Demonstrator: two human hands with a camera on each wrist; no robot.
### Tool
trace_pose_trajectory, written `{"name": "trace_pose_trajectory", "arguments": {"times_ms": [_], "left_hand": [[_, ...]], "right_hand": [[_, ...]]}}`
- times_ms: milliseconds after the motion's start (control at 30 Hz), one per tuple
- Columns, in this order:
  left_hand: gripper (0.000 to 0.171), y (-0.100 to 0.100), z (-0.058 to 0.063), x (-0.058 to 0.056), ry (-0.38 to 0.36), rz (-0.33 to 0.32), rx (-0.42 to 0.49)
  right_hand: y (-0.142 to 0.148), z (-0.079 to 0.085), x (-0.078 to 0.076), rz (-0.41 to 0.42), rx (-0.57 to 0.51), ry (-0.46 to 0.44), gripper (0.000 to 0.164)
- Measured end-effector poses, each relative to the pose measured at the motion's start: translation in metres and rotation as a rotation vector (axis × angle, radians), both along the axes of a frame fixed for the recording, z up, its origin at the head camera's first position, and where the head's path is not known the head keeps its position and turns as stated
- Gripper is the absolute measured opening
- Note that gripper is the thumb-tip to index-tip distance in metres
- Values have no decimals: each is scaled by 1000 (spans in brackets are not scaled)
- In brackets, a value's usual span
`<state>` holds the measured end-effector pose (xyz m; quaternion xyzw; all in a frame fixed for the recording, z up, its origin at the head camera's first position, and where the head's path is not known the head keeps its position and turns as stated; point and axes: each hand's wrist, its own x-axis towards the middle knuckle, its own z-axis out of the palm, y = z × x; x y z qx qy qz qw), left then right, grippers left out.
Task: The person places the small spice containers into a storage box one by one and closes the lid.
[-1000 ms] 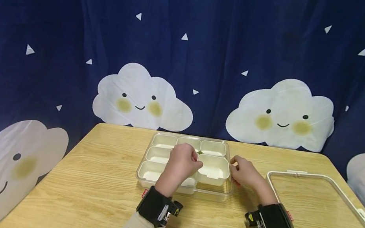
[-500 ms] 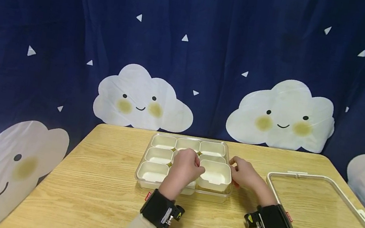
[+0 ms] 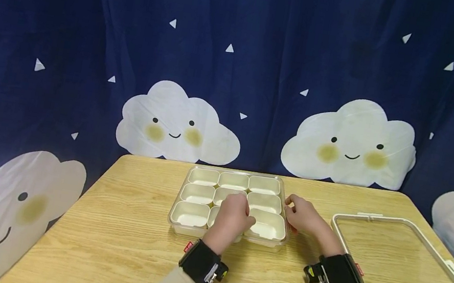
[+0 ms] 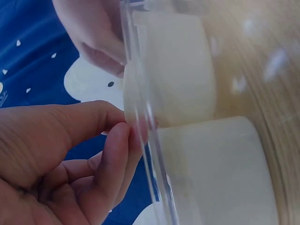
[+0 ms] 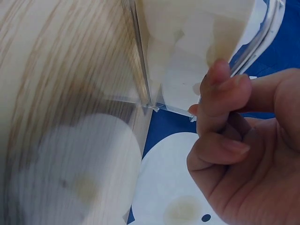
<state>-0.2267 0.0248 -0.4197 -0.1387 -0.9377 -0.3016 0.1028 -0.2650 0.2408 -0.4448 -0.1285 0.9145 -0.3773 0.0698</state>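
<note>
On the table, a clear plastic case (image 3: 278,243) holds cream-coloured small boxes (image 3: 197,193) in three rows of three. My left hand (image 3: 231,219) pinches the left rim of the front-right box (image 3: 268,226), which sits down in its corner of the case. In the left wrist view, the left thumb and finger meet at that box's (image 4: 176,65) rim, above the case wall. My right hand (image 3: 303,215) grips the case's right edge; its curled fingers (image 5: 222,101) touch the rim in the right wrist view. The front-middle box is partly hidden by the left hand.
A clear lid with a white frame (image 3: 393,218) lies flat on the wooden table (image 3: 113,242), right of the case. Behind the table hangs a navy curtain (image 3: 245,25) with white clouds and triangles.
My left hand has moved the box toward the front and lowered it into the front-right corner of the case. The right hand stays at the case's edge.
</note>
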Motion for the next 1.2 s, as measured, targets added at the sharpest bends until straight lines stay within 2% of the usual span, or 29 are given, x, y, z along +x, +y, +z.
{"name": "trace_pose_trajectory", "arguments": {"times_ms": [300, 500, 800, 933, 1033, 1200], "left_hand": [[45, 4, -2, 3, 53, 15, -6], [48, 4, -5, 3, 76, 68, -48], [50, 6, -9, 1, 19, 103, -104], [44, 7, -10, 1, -5, 114, -137], [32, 8, -10, 0, -18, 118, -168], [16, 10, -11, -3, -22, 85, -241]], "right_hand": [[0, -1, 1, 1, 10, 20, 15], [0, -1, 1, 18, 0, 33, 14], [-1, 0, 1, 9, 0, 26, 12], [-1, -1, 1, -4, 8, 15, 12], [-1, -2, 0, -7, 3, 12, 12], [-1, -3, -1, 2, 3, 29, 11]]}}
